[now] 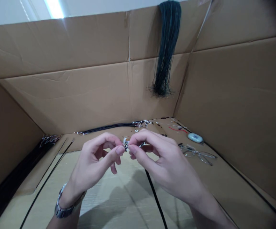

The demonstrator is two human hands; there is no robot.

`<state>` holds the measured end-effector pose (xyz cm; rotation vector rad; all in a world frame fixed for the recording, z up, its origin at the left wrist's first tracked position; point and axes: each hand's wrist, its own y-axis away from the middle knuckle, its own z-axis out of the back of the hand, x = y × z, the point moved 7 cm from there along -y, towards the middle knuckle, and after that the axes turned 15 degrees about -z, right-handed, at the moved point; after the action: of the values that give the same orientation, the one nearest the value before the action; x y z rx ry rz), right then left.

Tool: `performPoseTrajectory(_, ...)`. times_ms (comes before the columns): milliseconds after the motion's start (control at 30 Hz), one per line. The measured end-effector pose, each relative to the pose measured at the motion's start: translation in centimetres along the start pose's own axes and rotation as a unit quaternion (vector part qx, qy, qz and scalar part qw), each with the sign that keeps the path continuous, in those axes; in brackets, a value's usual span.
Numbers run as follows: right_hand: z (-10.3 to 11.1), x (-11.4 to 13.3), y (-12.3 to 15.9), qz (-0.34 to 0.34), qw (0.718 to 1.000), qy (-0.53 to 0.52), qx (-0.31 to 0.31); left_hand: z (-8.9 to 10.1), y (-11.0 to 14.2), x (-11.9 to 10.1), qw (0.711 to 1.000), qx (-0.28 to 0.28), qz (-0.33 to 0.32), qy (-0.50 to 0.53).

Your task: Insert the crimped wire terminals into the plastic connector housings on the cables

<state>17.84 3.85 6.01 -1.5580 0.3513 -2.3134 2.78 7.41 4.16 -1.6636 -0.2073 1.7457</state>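
In the head view, my left hand [97,159] pinches with thumb and index finger at a small white connector [124,140], most of it hidden by fingertips. Close beside it, my right hand [161,162] is closed in a pinch on the thin wires at the end of a black cable [155,190]. This cable runs from under the right hand down to the bottom edge. Both hands are raised over the cardboard surface, their fingertips almost touching. Exactly how wires and connector meet is too small to tell.
Cardboard walls [63,98] surround the surface. A dark wire bundle [167,41] hangs over the back wall. Black cables lie along the back [106,128] and in a thick bundle [18,178] at left. Eyeglasses [200,155] and a pale blue oval case [195,137] lie right.
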Motion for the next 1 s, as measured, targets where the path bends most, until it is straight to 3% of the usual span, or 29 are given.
performPoseTrajectory(100, -0.2, 0.0, 0.0, 0.000, 1.000, -0.014, -0.004, 0.2, -0.2, 0.7, 0.998, 0.017, 0.030, 0.043)
performPoseTrajectory(267, -0.6, 0.0, 0.0, 0.005, 1.000, 0.005, -0.003, -1.2, -0.3, 1.7, 0.981, 0.111, 0.082, 0.138)
performPoseTrajectory(433, -0.8, 0.3, 0.4, 0.013, 1.000, 0.003, 0.018, -1.6, 0.1, 2.3, 0.963, 0.132, 0.092, 0.218)
performPoseTrajectory(767, -0.3, 0.3, 0.3, 0.029, 0.998, -0.057, -0.006, -1.9, 0.3, 2.7, 0.955, 0.079, 0.087, 0.272)
performPoseTrajectory(900, 0.3, -0.3, 0.1, -0.013, 0.993, -0.113, -0.037, -2.1, 0.4, 2.1, 0.953, 0.092, 0.072, 0.278)
performPoseTrajectory(1000, 0.6, -1.3, -0.7, -0.059, 0.983, -0.171, -0.028, -1.9, 0.3, 1.9, 0.957, 0.090, 0.067, 0.269)
